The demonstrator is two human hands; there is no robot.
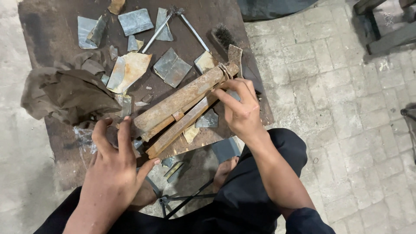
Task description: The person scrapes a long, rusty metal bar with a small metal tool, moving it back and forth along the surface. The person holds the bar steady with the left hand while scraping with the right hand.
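Left hand [113, 167] covers near end of rusty bars [182, 108]; worktop [52, 30] top edge cut off by frame; a foot [224, 170] partly hidden under it.

A rough metalworking workshop is showing here: a rusty steel worktable [47, 26] is filling the frame's upper left, bearing sheet-metal scraps [135, 21], above a paved brick floor [338, 108] at right.

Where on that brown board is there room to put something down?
Bare patches: the dark rusty metal board's top-left corner, beside the grey sheet scraps, and its near edge below the crumpled brown cloth. The middle is crowded: scraps, thin metal rods, and rusty bars under both hands.
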